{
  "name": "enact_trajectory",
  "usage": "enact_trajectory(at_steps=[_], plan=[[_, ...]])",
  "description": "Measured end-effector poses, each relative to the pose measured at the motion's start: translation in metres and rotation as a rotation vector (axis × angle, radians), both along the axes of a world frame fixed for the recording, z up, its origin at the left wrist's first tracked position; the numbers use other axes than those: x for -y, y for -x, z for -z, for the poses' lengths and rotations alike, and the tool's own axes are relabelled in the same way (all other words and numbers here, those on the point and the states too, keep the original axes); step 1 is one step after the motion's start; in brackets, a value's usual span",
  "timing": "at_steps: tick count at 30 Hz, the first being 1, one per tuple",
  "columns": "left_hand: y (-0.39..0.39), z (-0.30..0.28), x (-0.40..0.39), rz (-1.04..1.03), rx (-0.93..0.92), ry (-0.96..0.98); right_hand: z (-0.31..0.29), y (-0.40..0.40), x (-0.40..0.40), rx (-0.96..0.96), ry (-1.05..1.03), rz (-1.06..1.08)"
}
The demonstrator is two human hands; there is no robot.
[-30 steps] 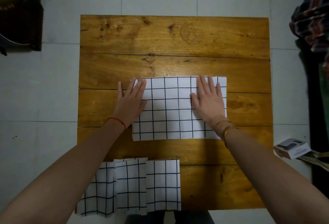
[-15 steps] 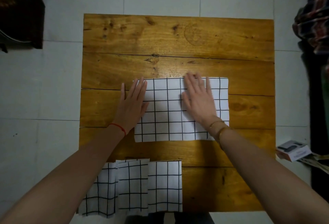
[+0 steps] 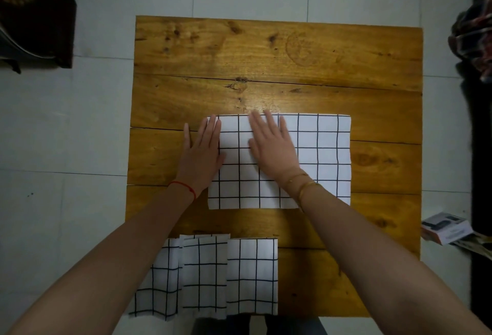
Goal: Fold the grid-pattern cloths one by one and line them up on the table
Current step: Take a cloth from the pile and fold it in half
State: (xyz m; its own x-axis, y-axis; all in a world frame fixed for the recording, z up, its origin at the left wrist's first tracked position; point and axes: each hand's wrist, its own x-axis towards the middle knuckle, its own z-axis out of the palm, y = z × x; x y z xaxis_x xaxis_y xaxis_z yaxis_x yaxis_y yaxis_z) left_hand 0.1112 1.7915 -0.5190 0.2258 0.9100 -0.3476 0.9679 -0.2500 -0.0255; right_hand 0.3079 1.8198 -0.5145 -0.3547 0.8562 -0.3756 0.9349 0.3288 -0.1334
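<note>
A white cloth with a black grid [image 3: 322, 159] lies flat, folded to a wide rectangle, in the middle of the wooden table [image 3: 277, 52]. My left hand [image 3: 201, 156] rests flat on its left edge, fingers spread. My right hand [image 3: 274, 145] presses flat on the cloth's left-centre part, slightly blurred. Three folded grid cloths lie side by side at the near left edge: one [image 3: 157, 278], one [image 3: 203, 273] and one [image 3: 251, 273], the leftmost overhanging the table edge.
A small cardboard box [image 3: 446, 227] lies on the tiled floor right of the table. Dark fabric [image 3: 474, 42] hangs at the far right. Dark furniture [image 3: 34, 15] stands at the top left.
My right hand has slid leftward across the cloth, from its right part toward the left-centre. My left hand has stayed at the left edge.
</note>
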Motion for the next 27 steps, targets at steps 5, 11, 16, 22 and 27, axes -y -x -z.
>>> enact_trajectory(at_steps=[5,11,16,22,27], plan=[[-0.002,-0.003,-0.001,-0.019,0.031,0.008,-0.003,-0.091,0.010,0.077,-0.034,0.272],[-0.003,-0.007,-0.003,-0.034,0.040,0.024,-0.008,-0.148,0.012,0.155,-0.026,0.441],[-0.008,-0.012,0.003,-0.179,0.147,-0.001,-0.011,-0.144,0.011,0.108,-0.042,0.476],[-0.031,-0.026,0.035,-0.672,0.293,-0.158,-0.024,-0.103,0.018,-0.036,-0.075,0.277],[-0.045,-0.028,0.047,-0.917,0.279,-0.077,-0.020,-0.078,0.044,-0.080,0.014,0.102]])
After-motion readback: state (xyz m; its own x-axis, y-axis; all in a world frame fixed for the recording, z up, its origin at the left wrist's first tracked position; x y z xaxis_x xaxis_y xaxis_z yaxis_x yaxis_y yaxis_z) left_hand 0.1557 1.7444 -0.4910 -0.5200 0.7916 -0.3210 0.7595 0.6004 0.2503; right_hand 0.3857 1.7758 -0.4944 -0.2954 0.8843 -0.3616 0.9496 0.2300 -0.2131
